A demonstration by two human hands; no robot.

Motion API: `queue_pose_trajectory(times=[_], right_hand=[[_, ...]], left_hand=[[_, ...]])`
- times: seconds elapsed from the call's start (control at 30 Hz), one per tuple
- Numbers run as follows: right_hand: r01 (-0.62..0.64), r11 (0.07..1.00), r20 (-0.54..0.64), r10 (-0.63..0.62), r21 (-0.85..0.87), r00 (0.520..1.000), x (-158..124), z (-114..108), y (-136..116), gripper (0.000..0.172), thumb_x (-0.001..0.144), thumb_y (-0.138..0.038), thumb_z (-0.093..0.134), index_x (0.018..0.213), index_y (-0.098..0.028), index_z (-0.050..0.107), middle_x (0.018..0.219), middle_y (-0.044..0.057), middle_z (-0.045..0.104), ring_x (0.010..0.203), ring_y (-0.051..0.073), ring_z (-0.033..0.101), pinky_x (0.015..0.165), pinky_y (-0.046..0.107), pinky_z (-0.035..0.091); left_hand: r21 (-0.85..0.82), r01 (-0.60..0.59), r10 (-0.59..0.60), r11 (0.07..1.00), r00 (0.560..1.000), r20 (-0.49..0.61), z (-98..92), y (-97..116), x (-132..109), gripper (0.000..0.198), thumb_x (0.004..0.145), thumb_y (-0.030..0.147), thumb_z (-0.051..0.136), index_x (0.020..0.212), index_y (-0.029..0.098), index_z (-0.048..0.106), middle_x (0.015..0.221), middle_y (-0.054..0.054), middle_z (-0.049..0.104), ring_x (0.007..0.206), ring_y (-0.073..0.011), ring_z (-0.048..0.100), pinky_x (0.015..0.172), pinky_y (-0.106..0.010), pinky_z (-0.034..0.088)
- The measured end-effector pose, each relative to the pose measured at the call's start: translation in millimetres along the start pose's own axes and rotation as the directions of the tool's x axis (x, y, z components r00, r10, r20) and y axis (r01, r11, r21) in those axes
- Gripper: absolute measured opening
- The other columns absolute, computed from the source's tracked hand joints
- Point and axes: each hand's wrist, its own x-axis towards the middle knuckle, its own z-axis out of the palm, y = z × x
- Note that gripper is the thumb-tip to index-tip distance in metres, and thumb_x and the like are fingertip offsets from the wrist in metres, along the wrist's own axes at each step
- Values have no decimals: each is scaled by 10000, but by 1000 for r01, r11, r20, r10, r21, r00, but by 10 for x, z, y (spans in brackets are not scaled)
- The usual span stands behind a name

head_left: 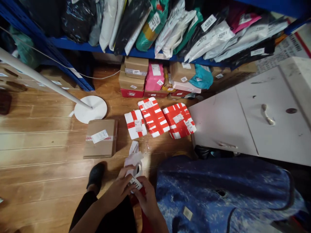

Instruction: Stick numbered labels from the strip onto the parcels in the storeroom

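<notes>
My left hand [119, 187] is closed on a roll of white labels [132, 160], whose loose strip [134, 147] trails away toward the parcels. Between my two hands is a white label [136, 183] that reads 4011. The right hand [147, 199] pinches this label from the other side, with thumb and fingers together. Beyond them, three red-and-white taped parcels [153, 117] lie flat on the wooden floor. A brown carton [100, 138] with a shipping label sits to their left. Something red is partly hidden beneath my right hand.
A blue shelf [70, 43] across the back carries several numbered bagged parcels, with boxes [134, 67] stacked below. The white round stand base [90, 109] is at left. A white cabinet [223, 119] and a large blue bag [225, 194] occupy the right side.
</notes>
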Motion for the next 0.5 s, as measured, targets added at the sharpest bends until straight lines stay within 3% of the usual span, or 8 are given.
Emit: queue_pose_trajectory(times=[0.07,0.13,0.27,0.4,0.5], right_hand=[[-62,997,29,63,-38,998,26,83,104,109,830,-311,595,839,-222,657,782,14,645,739,163,604,709,262,486],[-111,994,-5,111,2,994,61,214,246,141,818,-342,608,843,-213,657,760,14,653,718,164,607,682,258,486],[-209,957,-100,232,203,968,156,566,581,229,779,-426,640,817,-201,650,716,17,658,677,171,609,612,259,484],[-261,919,-127,309,296,942,285,933,880,277,766,-478,633,783,-202,635,617,-8,607,549,144,548,509,243,436],[-268,912,-161,329,310,931,369,1166,1044,298,782,-500,597,813,-205,615,640,-5,598,549,141,540,503,243,432]], left_hand=[[-121,82,-87,989,996,-30,16,-170,-23,184,844,356,533,933,218,616,1006,-61,676,949,-188,633,881,-300,505],[-273,213,-248,938,964,-100,53,-371,-49,240,773,418,619,897,212,621,807,-12,697,769,-169,655,745,-259,532],[-498,421,-547,758,827,-133,121,-757,-104,415,612,577,711,753,188,669,677,1,693,652,-174,634,592,-236,504],[-489,474,-628,732,748,-214,132,-1045,-136,464,600,610,697,534,188,516,486,39,538,486,-118,502,471,-213,407],[-470,451,-614,758,737,-283,102,-1234,-148,426,640,582,660,571,202,479,495,56,477,490,-108,469,469,-205,378]])
